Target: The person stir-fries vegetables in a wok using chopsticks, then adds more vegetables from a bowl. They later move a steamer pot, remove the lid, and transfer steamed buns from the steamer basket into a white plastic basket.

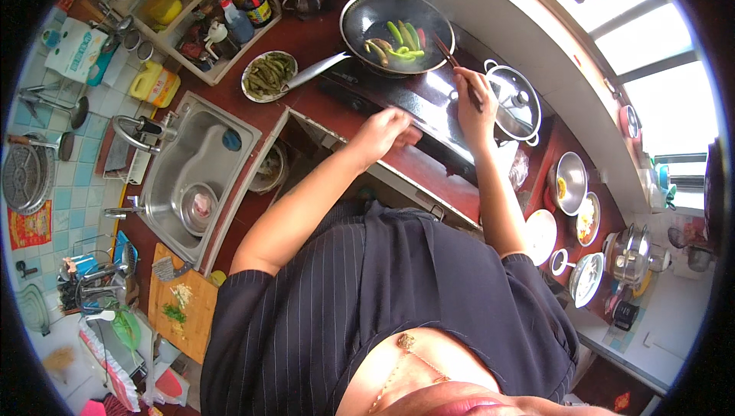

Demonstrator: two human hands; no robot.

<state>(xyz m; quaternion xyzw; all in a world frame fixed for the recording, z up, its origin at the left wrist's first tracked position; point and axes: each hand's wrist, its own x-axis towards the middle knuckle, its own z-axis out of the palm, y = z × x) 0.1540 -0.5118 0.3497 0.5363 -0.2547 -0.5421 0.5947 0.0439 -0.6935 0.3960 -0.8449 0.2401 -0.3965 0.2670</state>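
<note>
A wok (367, 14) stands on the stove, with long green peppers (406, 35), a red one and several browned ones in it. My right hand (478, 94) holds dark chopsticks (443, 50), whose tips reach over the wok's right side. Nearer me, my left hand (387, 131) hovers over the stove's front edge, slightly blurred; its fingers are bent and nothing shows in them. The wok's metal handle (316, 71) points left, over a white plate (248, 89) of cooked green peppers.
A lidded glass-topped pot (519, 108) stands right of the stove. Bowls and plates (571, 183) line the right counter. At left are a steel sink (172, 186), a bamboo cutting board (195, 324) with a cleaver and chopped pieces, and a rack (213, 78) of bottles.
</note>
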